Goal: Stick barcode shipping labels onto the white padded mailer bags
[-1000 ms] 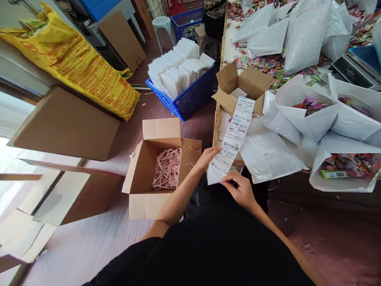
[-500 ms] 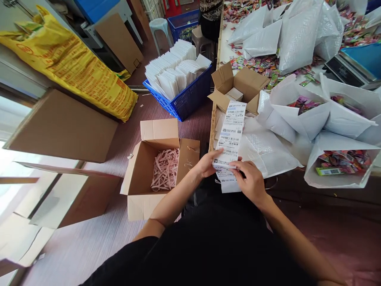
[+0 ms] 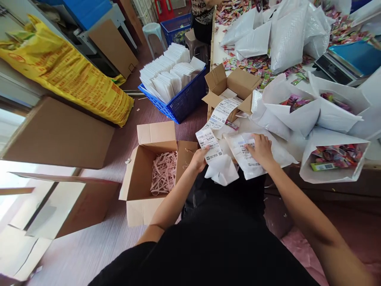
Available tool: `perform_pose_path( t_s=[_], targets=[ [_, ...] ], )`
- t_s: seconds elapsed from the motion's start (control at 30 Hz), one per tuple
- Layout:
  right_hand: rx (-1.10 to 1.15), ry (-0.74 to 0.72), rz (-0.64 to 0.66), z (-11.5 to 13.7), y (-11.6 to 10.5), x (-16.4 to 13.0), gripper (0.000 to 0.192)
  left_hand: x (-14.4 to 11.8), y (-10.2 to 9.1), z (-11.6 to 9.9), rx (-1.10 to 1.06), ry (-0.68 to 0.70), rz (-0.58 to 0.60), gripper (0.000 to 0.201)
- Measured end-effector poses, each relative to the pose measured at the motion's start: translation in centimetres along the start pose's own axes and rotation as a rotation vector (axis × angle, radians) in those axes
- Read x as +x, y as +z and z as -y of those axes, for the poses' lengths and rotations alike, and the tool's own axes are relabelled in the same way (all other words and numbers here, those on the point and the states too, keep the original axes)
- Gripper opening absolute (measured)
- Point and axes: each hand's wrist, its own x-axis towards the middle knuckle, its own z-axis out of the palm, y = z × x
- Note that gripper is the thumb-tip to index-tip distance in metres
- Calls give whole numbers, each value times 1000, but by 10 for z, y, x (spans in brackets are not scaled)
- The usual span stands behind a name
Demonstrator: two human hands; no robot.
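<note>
My left hand (image 3: 200, 159) pinches a long strip of printed white shipping labels (image 3: 208, 142). The strip runs back to an open carton (image 3: 244, 82) on the table, and its pale backing paper (image 3: 223, 170) curls below the hand. A white bubble mailer (image 3: 255, 173) lies at the table's front edge with a printed label (image 3: 249, 159) on its face. Over that label lies my right hand (image 3: 262, 150), fingers spread and thumb apart, touching the surface. Its fingertips partly cover the label's upper right part.
Open mailers (image 3: 336, 174) of small colourful packets stand at right, near a scale (image 3: 333, 67). Filled white bags (image 3: 287, 37) stand behind. Left of the table are a blue basket (image 3: 186, 104) of white envelopes and a carton (image 3: 135, 171) with pink paper strips. A person (image 3: 202, 20) is at the back.
My hands have moved apart. The left keeps the label strip and has shifted slightly left; the right has left the strip and rests on a labelled mailer. The strip now bends and curls.
</note>
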Motion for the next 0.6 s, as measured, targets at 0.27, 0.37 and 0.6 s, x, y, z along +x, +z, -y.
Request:
perform_pose_path(
  t_s=[0.27,0.37,0.6],
  targets=[
    [-350,-246,183,-23,25,-63,79,-4,-2,7,71,24,14,22],
    [-336,-320,222,-28,21,-84,87,2,-1,10,95,31,8,18],
    [40,-165,-83,-34,-42,-96,41,24,0,10,218,154,-39,29]
  ],
)
